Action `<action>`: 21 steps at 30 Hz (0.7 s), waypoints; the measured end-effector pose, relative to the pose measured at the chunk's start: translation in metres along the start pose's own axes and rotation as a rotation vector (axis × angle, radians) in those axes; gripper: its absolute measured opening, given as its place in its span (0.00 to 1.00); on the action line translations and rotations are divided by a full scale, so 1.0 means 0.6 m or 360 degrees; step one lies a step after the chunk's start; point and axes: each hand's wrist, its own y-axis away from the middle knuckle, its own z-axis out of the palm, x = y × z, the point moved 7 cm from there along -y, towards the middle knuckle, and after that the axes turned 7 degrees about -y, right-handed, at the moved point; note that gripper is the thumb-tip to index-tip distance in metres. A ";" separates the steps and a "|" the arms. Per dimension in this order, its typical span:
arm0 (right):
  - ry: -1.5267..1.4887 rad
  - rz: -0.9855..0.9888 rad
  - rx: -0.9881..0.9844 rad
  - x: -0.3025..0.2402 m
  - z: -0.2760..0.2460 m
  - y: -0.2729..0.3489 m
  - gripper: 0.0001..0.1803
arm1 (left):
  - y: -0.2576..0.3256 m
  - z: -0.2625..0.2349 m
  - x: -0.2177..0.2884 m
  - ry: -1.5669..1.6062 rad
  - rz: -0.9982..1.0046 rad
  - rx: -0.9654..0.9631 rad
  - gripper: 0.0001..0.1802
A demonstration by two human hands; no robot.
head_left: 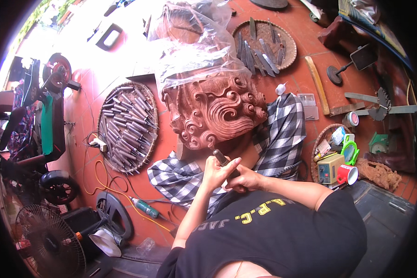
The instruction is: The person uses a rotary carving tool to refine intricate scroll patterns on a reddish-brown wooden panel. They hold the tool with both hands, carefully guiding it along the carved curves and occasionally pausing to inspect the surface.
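A reddish wooden carving (220,113) with deep curls and scrolls rests on a black-and-white checked cloth (282,134) on the red tiled floor. Clear plastic sheeting (190,46) covers its upper part. My left hand (216,172) and my right hand (244,180) are both closed around a carving chisel (220,156). Its upper end lies against the lower edge of the scrollwork. My left fingers wrap the handle higher up; my right hand grips just below and behind.
A round woven tray (107,139) of several chisels lies left of the carving, another tray (289,44) of blades at top. A basket (316,155) with small items and a red cup (347,174) sits right. A fan (48,241), cables and a scooter (51,120) are left.
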 end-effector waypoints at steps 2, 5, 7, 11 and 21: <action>-0.0201 0.0145 -0.0283 0.024 -0.001 -0.001 0.06 | -0.002 0.011 0.007 0.0174 0.0031 -0.0069 0.26; -0.0442 0.0222 -0.0468 0.044 0.009 0.001 0.06 | -0.009 0.026 -0.007 0.0422 0.0128 -0.0251 0.27; -0.0557 0.0221 -0.0571 0.042 0.009 0.005 0.08 | -0.017 0.029 -0.007 0.0372 0.0109 -0.0401 0.22; 0.0313 0.0032 -0.0274 0.003 -0.025 0.018 0.28 | -0.032 0.044 0.031 0.0503 0.0341 -0.0314 0.13; 0.0967 -0.0837 0.0080 -0.220 -0.093 0.128 0.17 | -0.008 0.152 -0.013 0.0481 -0.0177 -0.0639 0.09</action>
